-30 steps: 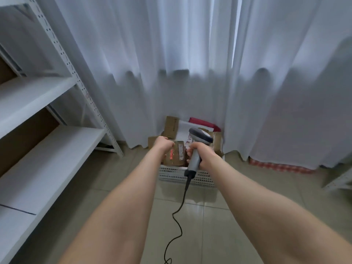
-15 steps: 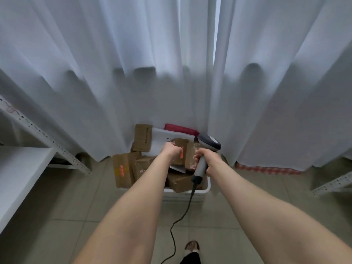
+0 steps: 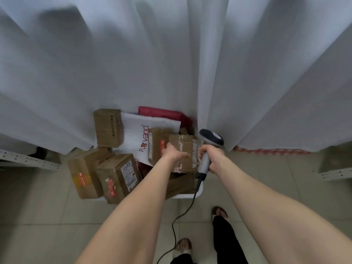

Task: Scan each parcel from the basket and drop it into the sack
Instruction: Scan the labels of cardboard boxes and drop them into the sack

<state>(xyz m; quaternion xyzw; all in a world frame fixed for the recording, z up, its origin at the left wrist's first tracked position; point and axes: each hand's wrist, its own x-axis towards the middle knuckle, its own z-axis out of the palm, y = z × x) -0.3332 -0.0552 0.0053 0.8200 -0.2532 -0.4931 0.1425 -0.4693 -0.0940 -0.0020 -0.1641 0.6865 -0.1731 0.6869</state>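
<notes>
Your left hand (image 3: 174, 154) grips a taped cardboard parcel (image 3: 185, 147) over the right end of the basket (image 3: 198, 194), right hand (image 3: 211, 155) wrapped round the scanner (image 3: 210, 139) handle; it looks stiff and light, so hold opposite edges, label clear.

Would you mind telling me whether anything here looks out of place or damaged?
The white plastic basket is overfilled: a taped brown cardboard box and a labelled one tilt over its left rim. Red tape on the small cardboard box in the left hand's grip looks torn.
</notes>
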